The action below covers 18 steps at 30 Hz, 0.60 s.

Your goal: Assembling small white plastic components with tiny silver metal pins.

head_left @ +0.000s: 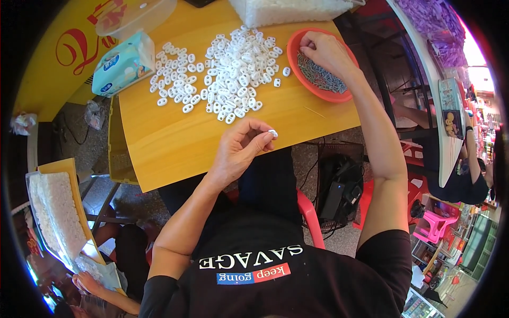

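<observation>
My left hand is above the table's near edge, thumb and forefinger closed on a small white plastic piece. That piece looks like the two-holed oval pieces on the table. At the far right, my right hand reaches into an orange-red bowl of small grey screws. Its fingers are bent and pinched together; whatever is between them is hidden. The main pile of white pieces lies beyond my left hand, with a looser group to its left.
A blue-green tissue pack lies at the table's left edge. A clear container of white pieces stands at the back. A thin stick lies near the bowl. Other people's hands and arms show at lower left and right.
</observation>
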{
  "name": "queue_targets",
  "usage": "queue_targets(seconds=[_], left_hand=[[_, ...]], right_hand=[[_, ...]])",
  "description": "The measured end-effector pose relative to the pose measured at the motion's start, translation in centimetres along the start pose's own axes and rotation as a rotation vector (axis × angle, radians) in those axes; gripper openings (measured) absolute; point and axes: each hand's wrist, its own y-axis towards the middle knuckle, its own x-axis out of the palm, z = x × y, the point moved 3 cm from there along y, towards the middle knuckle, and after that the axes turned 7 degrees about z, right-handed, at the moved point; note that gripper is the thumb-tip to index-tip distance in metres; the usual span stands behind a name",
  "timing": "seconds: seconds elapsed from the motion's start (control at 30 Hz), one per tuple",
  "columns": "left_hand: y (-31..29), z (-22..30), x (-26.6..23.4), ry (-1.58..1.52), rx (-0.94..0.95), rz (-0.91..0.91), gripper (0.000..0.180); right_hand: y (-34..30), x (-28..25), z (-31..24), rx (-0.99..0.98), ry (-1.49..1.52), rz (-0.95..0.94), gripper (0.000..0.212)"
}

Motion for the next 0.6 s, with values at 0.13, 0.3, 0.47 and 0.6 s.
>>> queue_targets(seconds=[0.13,0.3,0.47,0.6], left_hand=[[0.1,0.1,0.0,0.002,0.009,-0.002,0.011],[0.1,0.2,0.0,0.002,0.003,-0.001,0.011],[0.1,0.1,-0.1,0.004,0.018,0.000,0.011],[0.1,0.1,-0.1,0.006,0.015,0.001,0.011]], right_hand=[[0.5,1.1,1.3,0.034,0.109,-0.011,0.018],[0.2,0.2,2.3,0.106,0.341,0.142,0.020],[-0.1,-0.7,2.1,0.101,0.159,0.119,0.021],[-0.3,-0.8,1.4,0.035,0.062,0.021,0.021]])
